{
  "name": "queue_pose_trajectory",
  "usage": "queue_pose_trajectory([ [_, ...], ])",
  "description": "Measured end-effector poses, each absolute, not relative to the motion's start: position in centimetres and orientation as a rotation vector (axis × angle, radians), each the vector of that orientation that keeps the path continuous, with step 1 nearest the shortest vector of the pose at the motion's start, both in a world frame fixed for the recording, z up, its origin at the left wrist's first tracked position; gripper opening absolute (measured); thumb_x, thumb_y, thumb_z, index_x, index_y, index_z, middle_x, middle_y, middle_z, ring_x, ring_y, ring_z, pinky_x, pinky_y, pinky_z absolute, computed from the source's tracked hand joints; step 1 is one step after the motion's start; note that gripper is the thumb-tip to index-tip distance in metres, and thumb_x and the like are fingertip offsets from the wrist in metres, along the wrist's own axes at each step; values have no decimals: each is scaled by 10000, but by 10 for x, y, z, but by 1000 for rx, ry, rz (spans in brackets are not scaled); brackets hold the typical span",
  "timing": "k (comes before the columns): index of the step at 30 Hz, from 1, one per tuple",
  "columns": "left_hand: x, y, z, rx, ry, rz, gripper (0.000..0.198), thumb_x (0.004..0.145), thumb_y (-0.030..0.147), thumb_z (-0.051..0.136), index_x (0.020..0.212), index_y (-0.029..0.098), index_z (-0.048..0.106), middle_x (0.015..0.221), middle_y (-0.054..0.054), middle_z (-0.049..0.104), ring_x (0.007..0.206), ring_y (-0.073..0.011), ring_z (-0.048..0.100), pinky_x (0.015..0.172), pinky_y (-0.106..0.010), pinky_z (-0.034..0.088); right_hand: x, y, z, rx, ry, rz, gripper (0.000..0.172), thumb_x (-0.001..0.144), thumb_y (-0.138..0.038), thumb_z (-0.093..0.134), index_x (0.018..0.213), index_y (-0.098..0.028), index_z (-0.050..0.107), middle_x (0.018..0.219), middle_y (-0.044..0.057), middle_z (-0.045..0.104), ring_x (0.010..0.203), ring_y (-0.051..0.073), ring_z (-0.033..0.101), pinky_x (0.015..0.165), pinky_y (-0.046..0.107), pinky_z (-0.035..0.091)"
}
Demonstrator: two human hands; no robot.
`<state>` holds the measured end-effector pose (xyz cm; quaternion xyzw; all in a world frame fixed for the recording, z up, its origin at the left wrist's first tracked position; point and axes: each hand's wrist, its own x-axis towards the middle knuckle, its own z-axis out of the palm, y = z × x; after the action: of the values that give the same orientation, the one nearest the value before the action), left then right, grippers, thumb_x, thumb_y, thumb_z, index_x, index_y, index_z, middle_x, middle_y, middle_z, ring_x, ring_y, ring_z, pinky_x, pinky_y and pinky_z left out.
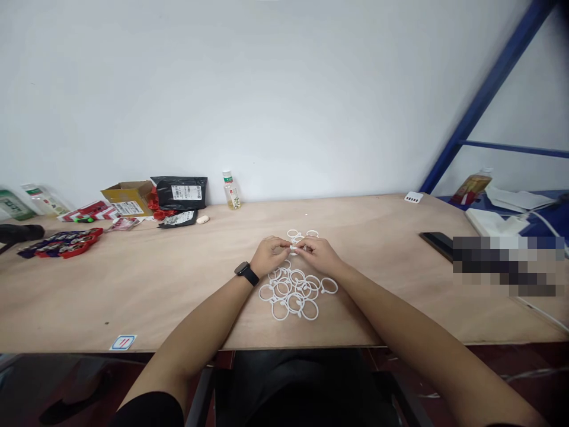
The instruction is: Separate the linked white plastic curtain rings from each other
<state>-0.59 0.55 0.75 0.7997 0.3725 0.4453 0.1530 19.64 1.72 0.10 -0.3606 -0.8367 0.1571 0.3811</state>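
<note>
Ring pile (296, 293): white plastic rings, open loops with small clasps, lying overlapped in a loose heap on the table, just in front of both hands.
Table (178, 284): bare plywood top; the pile sits near its middle, not far from the front edge.
Wristwatch (246, 272): black, on the left wrist, just left of the pile.
Left hand (269, 255): fingers curled, tips pinched on a single ring at the centre.
Right hand (320, 255): fingertips closed on the same ring, meeting the left hand's tips.
Single ring (294, 249): white, held between the two hands just above the far edge of the pile; mostly hidden by the fingers.
Loose rings (302, 233): a few more white rings flat on the table just beyond the hands.
Phone (438, 242): black, flat on the table, well to the right.
Red packets (66, 243): scattered at the far left.
Cardboard box (127, 197): open, labelled, near the back left.
Black bag (180, 191): labelled, just right of the box.
Small bottle (231, 191): clear, green-capped, upright against the wall.
Wall (267, 89): plain white, behind the table.
Blue frame (489, 89): metal, slanting up at the far right.
</note>
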Motion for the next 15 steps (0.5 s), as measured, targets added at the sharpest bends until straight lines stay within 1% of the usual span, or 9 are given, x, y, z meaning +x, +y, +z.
queue_pose_trajectory([
  [4,-5,4,8,2276,1117,1291,77,762,188,635,788,186,708,805,-36,727,787,-168,652,789,-314,493,193,14,0,-905,-2137,462,154,875,-321,592,882,-211,699,848,29,701,725,143,601,668,257,438],
  [7,-4,4,9,2249,1150,1289,81,731,145,630,751,177,702,777,-27,718,773,-161,647,779,-301,491,190,12,0,-902,-2143,489,145,857,-322,613,870,-206,699,817,24,693,702,139,590,657,254,431],
  [11,-3,2,11,2171,1188,1265,93,708,123,627,736,166,705,766,-25,710,766,-158,646,769,-287,493,187,11,1,-907,-2153,518,121,845,-290,616,855,-197,692,793,21,684,684,136,581,649,253,424],
  [15,-3,1,13,2103,1195,1244,86,711,142,628,738,165,706,765,-25,708,764,-158,649,772,-286,497,185,10,2,-919,-2135,563,114,837,-279,610,845,-191,682,780,21,671,680,139,576,636,253,426],
])
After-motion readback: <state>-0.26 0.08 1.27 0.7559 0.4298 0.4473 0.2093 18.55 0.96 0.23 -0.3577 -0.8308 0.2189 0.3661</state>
